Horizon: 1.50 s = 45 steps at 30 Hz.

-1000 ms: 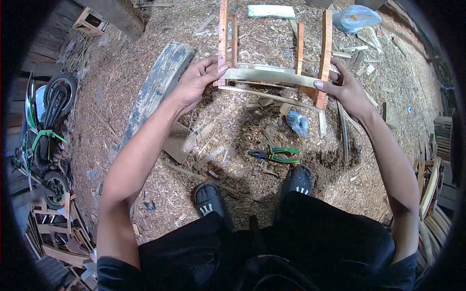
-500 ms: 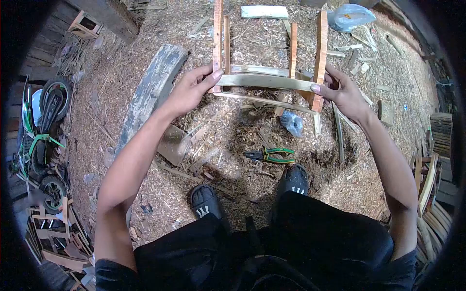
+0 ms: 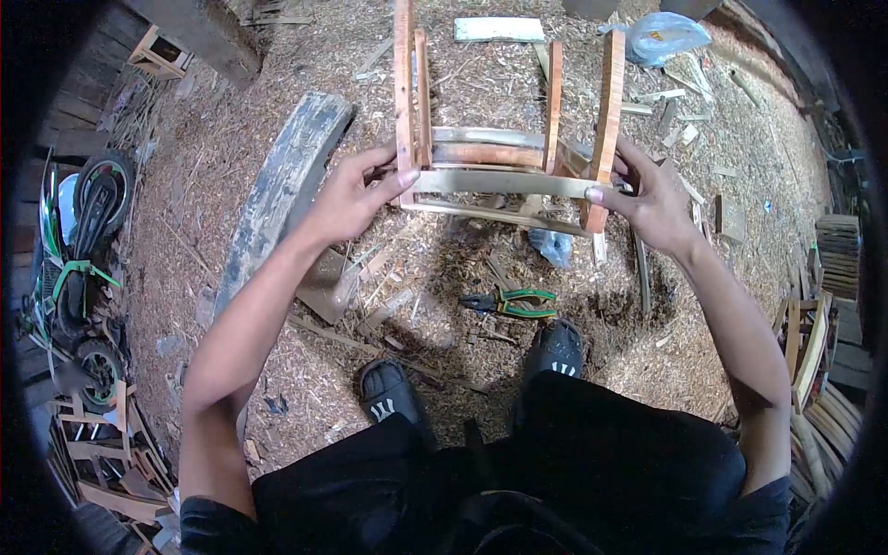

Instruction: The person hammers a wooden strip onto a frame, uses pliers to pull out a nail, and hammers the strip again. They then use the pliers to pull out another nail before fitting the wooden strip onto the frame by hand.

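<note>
Both my hands hold a small wooden frame (image 3: 499,182) up over the littered ground. It has reddish upright posts at its corners, joined by pale, slightly curved slats. My left hand (image 3: 359,199) is closed on the left end, its thumb on the near slat beside the post. At the opposite end my right hand (image 3: 652,205) grips the right post, with its thumb pressed on the same slat. Behind the posts, the other fingers of both hands are partly hidden. Below the frame, pliers (image 3: 509,302) with green and black handles lie on the ground.
Wood chips and scraps cover the ground. A weathered plank (image 3: 287,190) lies at left, beyond it a small motorbike (image 3: 81,250). Clear plastic bags (image 3: 668,39) and a pale board (image 3: 499,30) lie farther off. Wood pieces (image 3: 116,462) are heaped at lower left.
My hands have brought the wooden frame slightly lower and closer to me. It has tilted a little, so a reddish crosspiece at its back shows more. Both grips stay the same.
</note>
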Each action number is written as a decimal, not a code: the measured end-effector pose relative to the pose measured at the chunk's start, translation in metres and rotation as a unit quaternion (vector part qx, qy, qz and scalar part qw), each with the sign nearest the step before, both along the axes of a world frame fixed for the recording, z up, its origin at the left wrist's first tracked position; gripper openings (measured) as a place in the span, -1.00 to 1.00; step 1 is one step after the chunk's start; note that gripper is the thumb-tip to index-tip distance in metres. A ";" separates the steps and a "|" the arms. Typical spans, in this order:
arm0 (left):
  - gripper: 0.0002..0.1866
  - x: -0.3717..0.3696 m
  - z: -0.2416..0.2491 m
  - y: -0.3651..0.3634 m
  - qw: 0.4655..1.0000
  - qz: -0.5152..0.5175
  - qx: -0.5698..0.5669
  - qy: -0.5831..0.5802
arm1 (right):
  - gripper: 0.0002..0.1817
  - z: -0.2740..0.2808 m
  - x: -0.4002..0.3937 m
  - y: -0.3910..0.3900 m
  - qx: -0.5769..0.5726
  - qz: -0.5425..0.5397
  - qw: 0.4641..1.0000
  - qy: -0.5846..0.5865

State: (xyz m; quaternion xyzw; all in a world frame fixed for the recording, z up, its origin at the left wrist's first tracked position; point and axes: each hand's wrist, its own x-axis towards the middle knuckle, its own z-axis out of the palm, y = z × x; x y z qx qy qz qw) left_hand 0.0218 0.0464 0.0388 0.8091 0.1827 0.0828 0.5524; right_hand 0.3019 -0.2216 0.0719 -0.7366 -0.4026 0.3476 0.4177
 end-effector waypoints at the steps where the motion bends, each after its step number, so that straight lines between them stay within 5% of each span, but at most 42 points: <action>1: -0.51 -0.003 -0.001 -0.002 1.000 0.001 0.008 -0.020 | -0.11 -0.004 -0.002 -0.003 0.025 -0.018 0.999 -0.028; 5: -0.53 -0.007 -0.006 0.001 0.999 -0.004 0.052 -0.013 | -0.22 0.013 -0.019 -0.001 -0.020 -0.019 0.999 0.027; 8: -0.51 -0.005 -0.034 0.008 0.995 -0.006 0.093 -0.026 | -0.30 -0.015 -0.025 0.000 -0.008 -0.019 0.999 -0.043; 10: -0.44 -0.001 -0.066 0.013 0.994 -0.001 0.106 -0.031 | -0.38 -0.056 -0.019 0.005 -0.007 -0.031 0.981 -0.189; 12: -0.36 0.001 -0.098 0.012 0.987 0.011 0.148 0.054 | -0.44 -0.103 -0.010 0.004 -0.050 -0.008 0.985 -0.163; 17: -0.43 -0.009 -0.146 0.012 0.987 0.028 0.156 0.028 | -0.67 -0.109 -0.020 0.013 -0.055 -0.010 0.988 -0.142; 22: -0.46 0.000 -0.123 -0.001 0.983 0.028 0.178 0.032 | -0.72 -0.106 -0.020 0.013 -0.097 0.019 0.983 -0.152; 24: -0.48 0.001 -0.120 -0.003 0.982 0.029 0.182 0.037 | -0.72 -0.120 -0.024 0.015 0.068 -0.012 0.975 -0.211; 26: -0.55 0.001 -0.128 -0.003 0.957 0.029 0.287 0.004 | -0.69 -0.122 -0.028 0.015 0.067 -0.029 0.970 -0.231; 31: -0.60 0.003 -0.128 -0.001 0.957 -0.002 0.273 0.093 | -0.67 -0.138 -0.014 0.015 0.099 0.006 0.959 -0.264; 33: -0.61 0.005 -0.122 -0.001 0.956 -0.019 0.277 0.098 | -0.77 -0.141 -0.012 0.017 0.029 0.015 0.974 -0.223; 38: -0.65 0.007 -0.133 0.005 0.919 -0.072 0.374 0.100 | -0.82 -0.142 -0.008 0.016 0.061 0.045 0.970 -0.230; 45: -0.58 0.008 -0.109 -0.002 0.935 -0.062 0.316 0.150 | -0.83 -0.127 -0.009 0.014 0.066 0.052 0.972 -0.218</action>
